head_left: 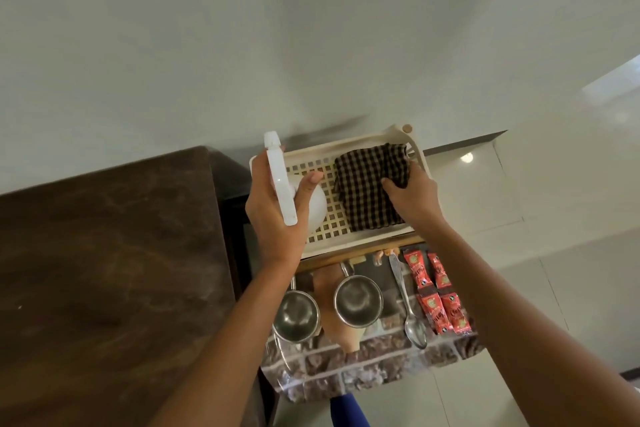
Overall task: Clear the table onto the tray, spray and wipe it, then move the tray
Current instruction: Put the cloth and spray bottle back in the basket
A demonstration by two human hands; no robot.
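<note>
Clearly the left hand (273,218) is gripping the spray bottle (280,180) at its neck, the right hand (412,199) pinching the soft-looking checked cloth (367,191).

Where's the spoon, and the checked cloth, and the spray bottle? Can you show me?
spoon (401,288): head view, on the middle of its handle.
checked cloth (367,187): head view, on the middle of the fabric.
spray bottle (317,206): head view, on its round white body.

Two bare arms, both stretched forward.
Left hand (277,215) grips spray bottle (280,173); right hand (414,199) pinches checked cloth (370,184).
</note>
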